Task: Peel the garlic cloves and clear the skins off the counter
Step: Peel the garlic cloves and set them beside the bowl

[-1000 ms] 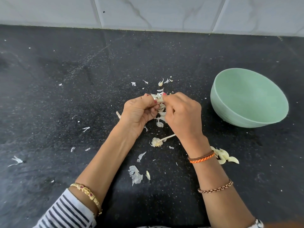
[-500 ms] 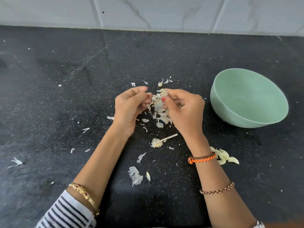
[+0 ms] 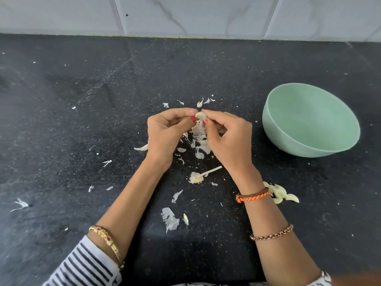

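Above the black counter [image 3: 82, 120], near its middle, both hands meet around one garlic clove [image 3: 201, 115]. Left hand [image 3: 165, 133] has its fingers curled, thumb and forefinger tips pinching the clove's left end; right hand [image 3: 228, 137] mirrors it, thumb and forefinger closed on the right end, the other fingers bent loosely below. The clove sits between the two pinches, pale and partly bare, off the counter. Directly beneath the hands lies a heap of skins [image 3: 200, 141], with more flakes scattered around, a larger one [image 3: 170, 220] nearer the person. A stem stub [image 3: 198, 176] rests just below the heap. Beside the right wrist, a small pile of cloves [image 3: 282, 196] lies on the counter. A green bowl [image 3: 338, 145] stands to the right, apart from the hands.
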`<state>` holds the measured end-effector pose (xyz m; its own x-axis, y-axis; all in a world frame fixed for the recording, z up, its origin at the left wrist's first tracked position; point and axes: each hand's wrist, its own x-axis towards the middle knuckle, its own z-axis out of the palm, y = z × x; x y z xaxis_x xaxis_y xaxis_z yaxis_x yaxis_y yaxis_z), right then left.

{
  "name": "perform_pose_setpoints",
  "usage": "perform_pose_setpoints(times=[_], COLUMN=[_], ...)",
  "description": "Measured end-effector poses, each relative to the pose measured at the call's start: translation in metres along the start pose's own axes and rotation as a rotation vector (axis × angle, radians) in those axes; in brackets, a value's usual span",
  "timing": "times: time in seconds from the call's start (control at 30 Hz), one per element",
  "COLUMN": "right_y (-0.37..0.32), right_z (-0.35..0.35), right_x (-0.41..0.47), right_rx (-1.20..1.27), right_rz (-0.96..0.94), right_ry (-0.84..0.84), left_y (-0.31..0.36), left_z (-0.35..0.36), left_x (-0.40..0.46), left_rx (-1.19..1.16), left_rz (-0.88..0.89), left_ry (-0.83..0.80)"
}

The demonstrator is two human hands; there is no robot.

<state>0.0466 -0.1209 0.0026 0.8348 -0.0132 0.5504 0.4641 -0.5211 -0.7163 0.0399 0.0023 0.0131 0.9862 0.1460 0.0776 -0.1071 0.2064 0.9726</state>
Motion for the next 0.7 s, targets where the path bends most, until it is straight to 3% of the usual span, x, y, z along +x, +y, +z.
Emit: perform_pose_setpoints(times=[0.2,0.37,0.6,0.7], right_y=[0.0021,0.0025,0.0017,0.0014], right_z=[0.0005,0.0008,0.0040,0.0020], right_x=[0.0013,0.0010,-0.0013,-0.0007], right_rx=[-0.004,-0.090,-0.218,-0.205], right_rz=[0.003,-0.125,-0.413,-0.432], right_ry=[-0.003,-0.019,0.019,0.034], left_y=[0.0003,-0.0011,0.0010,0.0004], left_z=[0.0010,-0.0019,-0.0054,-0.0003], left_x=[-0.0001,0.0016,0.0076,0.0062], left_rx=[-0.008,0.009,-0.119,-0.262], left_rz=[0.037,0.042,-0.167,-0.284], left_ry=[0.017,0.039,0.026,0.036])
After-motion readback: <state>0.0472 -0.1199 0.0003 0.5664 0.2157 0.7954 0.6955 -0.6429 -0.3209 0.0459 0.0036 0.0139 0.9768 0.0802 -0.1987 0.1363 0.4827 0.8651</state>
